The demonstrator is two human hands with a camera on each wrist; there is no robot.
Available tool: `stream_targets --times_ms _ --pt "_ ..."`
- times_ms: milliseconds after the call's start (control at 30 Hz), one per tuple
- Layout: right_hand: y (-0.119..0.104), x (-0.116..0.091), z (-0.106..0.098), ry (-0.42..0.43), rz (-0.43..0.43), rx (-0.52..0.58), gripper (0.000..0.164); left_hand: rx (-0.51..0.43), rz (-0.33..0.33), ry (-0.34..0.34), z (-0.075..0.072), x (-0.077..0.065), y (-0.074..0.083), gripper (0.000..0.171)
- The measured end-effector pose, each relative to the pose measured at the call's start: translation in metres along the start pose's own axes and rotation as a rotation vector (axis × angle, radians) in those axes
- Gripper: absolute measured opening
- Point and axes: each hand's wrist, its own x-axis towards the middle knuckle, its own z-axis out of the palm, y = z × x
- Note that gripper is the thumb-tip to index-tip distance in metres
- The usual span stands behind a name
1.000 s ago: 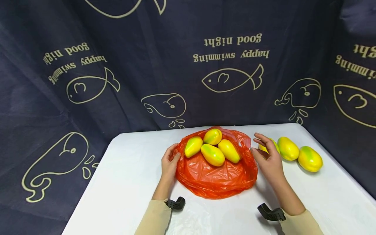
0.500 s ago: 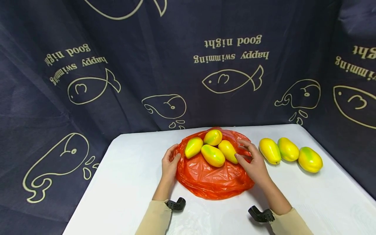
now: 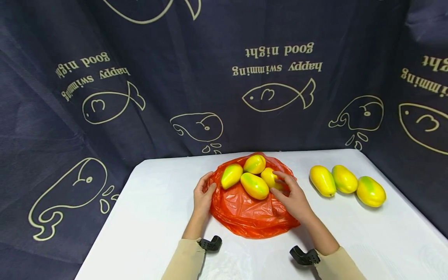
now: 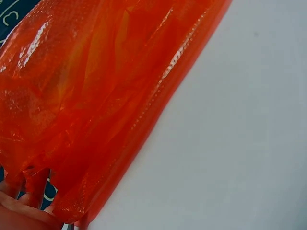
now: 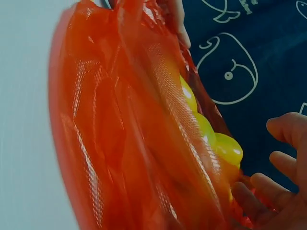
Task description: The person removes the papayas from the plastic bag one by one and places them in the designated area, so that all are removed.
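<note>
Your left hand (image 3: pixel 203 195) pinches the red bag (image 3: pixel 250 212) at its left rim, the plastic between thumb and fingers. Your right hand (image 3: pixel 293 197) reaches over the bag's right edge with thumb and fingers apart, partly covering one of the four yellow fruits (image 3: pixel 254 186) lying in the bag (whether you touch that fruit, I cannot tell). Three more fruits (image 3: pixel 345 179) lie side by side to the bag's right, on the white table (image 3: pixel 157 206) beneath it. Behind the bag hangs a dark cloth (image 3: pixel 203 77) printed with fish and whales.
</note>
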Motion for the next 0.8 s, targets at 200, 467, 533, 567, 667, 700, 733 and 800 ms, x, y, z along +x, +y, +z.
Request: stream_targets --times_ms 200,467,533,567,667,700,733,800 --pt "0.000 0.002 0.009 -0.031 0.004 0.000 0.056 -0.015 -0.001 -0.006 0.000 0.000 0.001 0.043" --pt "0.000 0.005 0.019 -0.064 0.035 0.002 0.057 -0.004 -0.007 -0.001 0.000 -0.001 0.000 0.042" --pt "0.000 0.006 0.021 -0.068 0.028 0.004 0.056 0.004 -0.011 -0.001 0.000 -0.001 0.000 0.042" --pt "0.000 0.006 0.022 -0.071 0.019 0.008 0.056 0.006 -0.013 -0.001 0.000 -0.001 0.000 0.042" --pt "0.001 0.007 0.026 -0.071 0.013 0.025 0.055 0.017 -0.016 -0.001 0.000 0.000 0.000 0.041" --pt "0.002 0.008 0.028 -0.069 0.011 0.025 0.055 0.021 -0.016 0.000 0.000 0.000 0.000 0.041" --pt "0.002 0.008 0.029 -0.068 0.009 0.027 0.055 0.026 -0.017 0.002 0.000 0.000 0.000 0.041" --pt "0.003 0.008 0.031 -0.064 0.015 0.020 0.055 0.035 -0.015 0.003 0.000 0.000 0.000 0.041"
